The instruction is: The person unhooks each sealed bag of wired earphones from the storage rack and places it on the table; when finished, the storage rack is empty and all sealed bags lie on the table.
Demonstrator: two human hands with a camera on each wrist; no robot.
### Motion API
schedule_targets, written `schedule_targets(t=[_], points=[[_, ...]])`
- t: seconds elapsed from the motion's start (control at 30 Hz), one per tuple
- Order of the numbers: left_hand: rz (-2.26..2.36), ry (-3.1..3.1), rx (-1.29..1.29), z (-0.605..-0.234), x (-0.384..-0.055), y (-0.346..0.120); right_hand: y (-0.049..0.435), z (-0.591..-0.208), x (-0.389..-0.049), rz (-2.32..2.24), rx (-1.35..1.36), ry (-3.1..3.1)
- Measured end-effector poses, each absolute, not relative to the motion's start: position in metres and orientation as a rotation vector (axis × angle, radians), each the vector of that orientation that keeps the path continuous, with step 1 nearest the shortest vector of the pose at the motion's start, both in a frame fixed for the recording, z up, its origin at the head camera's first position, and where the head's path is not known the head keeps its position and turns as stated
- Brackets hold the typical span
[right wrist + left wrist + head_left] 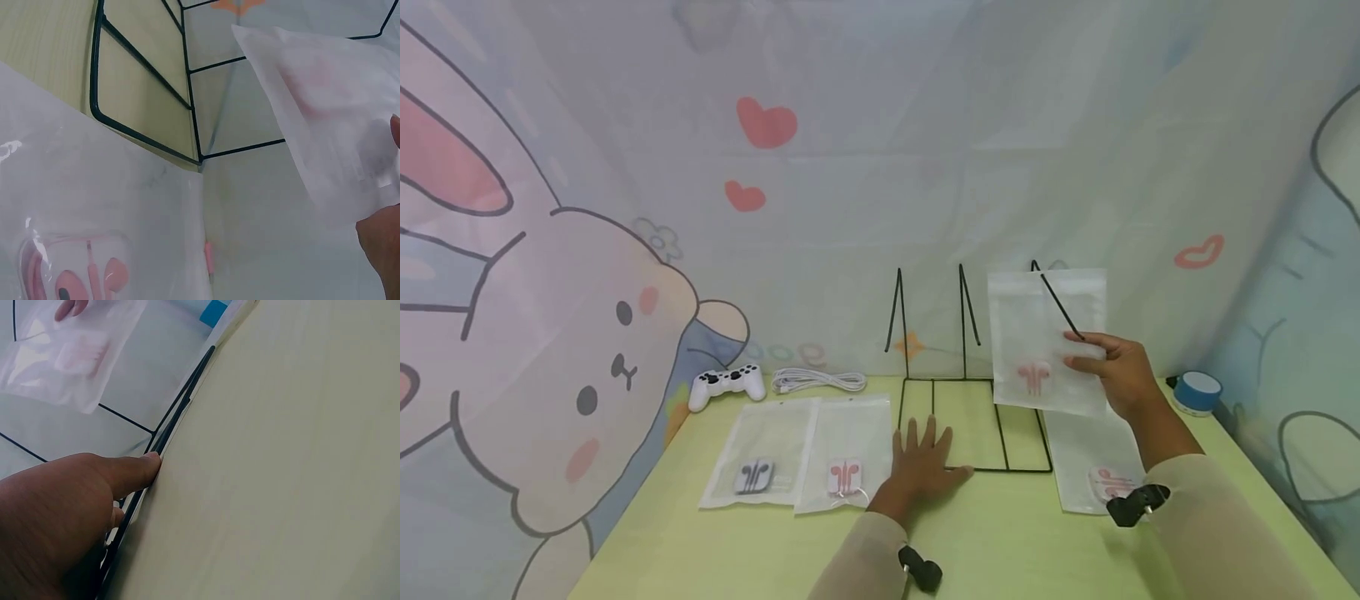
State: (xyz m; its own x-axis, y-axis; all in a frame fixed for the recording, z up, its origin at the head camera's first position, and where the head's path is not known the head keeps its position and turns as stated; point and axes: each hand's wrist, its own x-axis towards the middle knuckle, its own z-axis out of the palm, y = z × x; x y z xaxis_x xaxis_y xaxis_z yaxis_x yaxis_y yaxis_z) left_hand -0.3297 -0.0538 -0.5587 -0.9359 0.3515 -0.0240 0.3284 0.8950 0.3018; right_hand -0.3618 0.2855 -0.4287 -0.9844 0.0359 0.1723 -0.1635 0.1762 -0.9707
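Observation:
My left hand [922, 468] lies with fingers spread over the front left of the black wire rack [1007, 472]; in the left wrist view its thumb touches the front wire. Up at the rack's right prong, my right hand [1116, 367] holds the right edge of a clear zip bag [1018, 325] with pink earphones [1034, 378] low inside. That prong crosses in front of the bag, its tip by my fingers. A similar bag with pink earphones [81, 275] lies on the table below my right forearm. Whether the bag's hole is round the prong, I cannot tell.
Two more bags lie left of the rack, one with dark earphones [754, 477], one with pink earphones [846, 477]. Behind them are a white game controller [727, 383] and a coiled white cable [818, 381]. A blue-and-white round tub [1198, 393] stands at the right.

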Motion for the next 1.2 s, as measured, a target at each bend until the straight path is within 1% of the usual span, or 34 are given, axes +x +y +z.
schedule_targets(t=[0.37, 0.73, 0.87, 1.03, 1.2], points=[[0.482, 2.980, 0.526, -0.561, -0.329, -0.053, 0.287, -0.433, -0.346, 1.959, 0.080, -2.295], [0.499, 2.967, 0.527, -0.555, -0.326, -0.055, 0.294, -0.435, -0.331, 1.952, 0.096, -2.288], [0.509, 2.961, 0.524, -0.554, -0.326, -0.054, 0.300, -0.433, -0.327, 1.983, 0.159, -2.284], [0.502, 2.963, 0.523, -0.554, -0.326, -0.054, 0.310, -0.428, -0.325, 2.049, 0.313, -2.213], [0.473, 2.977, 0.519, -0.555, -0.326, -0.055, 0.319, -0.424, -0.323, 2.025, 0.411, -2.209]])
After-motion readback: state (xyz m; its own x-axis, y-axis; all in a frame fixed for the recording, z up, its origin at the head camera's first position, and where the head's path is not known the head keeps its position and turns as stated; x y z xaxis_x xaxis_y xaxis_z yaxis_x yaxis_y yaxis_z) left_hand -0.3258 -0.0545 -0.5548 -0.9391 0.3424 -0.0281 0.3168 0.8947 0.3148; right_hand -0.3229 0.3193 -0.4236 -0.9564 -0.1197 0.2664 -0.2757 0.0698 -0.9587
